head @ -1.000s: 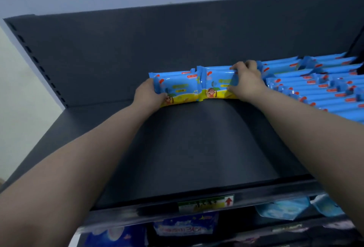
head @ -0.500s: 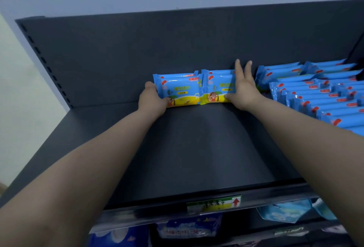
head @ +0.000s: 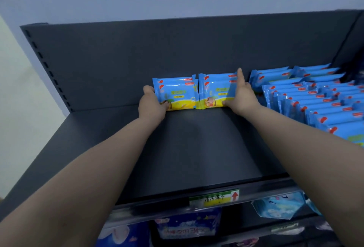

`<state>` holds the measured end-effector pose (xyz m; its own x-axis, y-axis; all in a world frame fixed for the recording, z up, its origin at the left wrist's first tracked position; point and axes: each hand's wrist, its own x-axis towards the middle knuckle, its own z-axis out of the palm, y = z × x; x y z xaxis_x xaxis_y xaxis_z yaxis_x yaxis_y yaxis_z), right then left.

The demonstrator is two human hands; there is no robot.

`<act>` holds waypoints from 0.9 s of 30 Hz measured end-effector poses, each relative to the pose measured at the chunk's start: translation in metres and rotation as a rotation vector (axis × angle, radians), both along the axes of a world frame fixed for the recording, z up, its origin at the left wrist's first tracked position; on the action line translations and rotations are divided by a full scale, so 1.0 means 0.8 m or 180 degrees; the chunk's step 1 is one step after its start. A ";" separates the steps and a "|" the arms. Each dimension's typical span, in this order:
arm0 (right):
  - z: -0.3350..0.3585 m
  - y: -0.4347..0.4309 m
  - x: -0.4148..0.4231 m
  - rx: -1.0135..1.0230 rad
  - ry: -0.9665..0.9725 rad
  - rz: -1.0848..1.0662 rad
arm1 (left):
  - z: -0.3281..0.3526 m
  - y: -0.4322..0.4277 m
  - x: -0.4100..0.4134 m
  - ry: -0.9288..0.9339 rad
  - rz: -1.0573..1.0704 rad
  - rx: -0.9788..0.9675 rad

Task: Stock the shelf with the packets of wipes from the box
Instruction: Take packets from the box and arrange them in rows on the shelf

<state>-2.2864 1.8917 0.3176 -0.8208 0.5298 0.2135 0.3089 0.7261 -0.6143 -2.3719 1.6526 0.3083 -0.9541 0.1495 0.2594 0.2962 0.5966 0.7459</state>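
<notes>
Two blue and yellow packets of wipes stand upright side by side against the back panel of the dark shelf (head: 197,148). My left hand (head: 151,104) grips the left packet (head: 175,94) at its left end, fingers curled round the edge and thumb on its front. My right hand (head: 241,97) presses against the right end of the right packet (head: 215,91), with fingers straight and pointing up and the thumb low on the front. The box is out of view.
Rows of the same blue packets (head: 315,97) fill the shelf's right side, close to my right hand. A price label (head: 214,197) sits on the shelf's front rail. Other packaged goods (head: 187,227) lie on the shelf below. A wall stands at the left.
The two packets have been set upright against the back panel. My right hand's fingers went from curled over the packet top to straight. The view has shifted slightly down.
</notes>
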 end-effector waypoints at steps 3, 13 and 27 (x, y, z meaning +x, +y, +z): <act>-0.002 -0.003 -0.006 0.0111 0.0041 -0.0041 | -0.004 0.002 -0.007 0.0075 0.0060 0.0060; -0.010 -0.017 -0.009 0.0094 0.0079 -0.0091 | -0.009 0.006 -0.007 0.0110 0.0084 0.0062; 0.033 -0.034 0.091 -0.0014 0.0454 0.0345 | 0.031 0.053 0.099 0.0803 -0.0443 -0.0393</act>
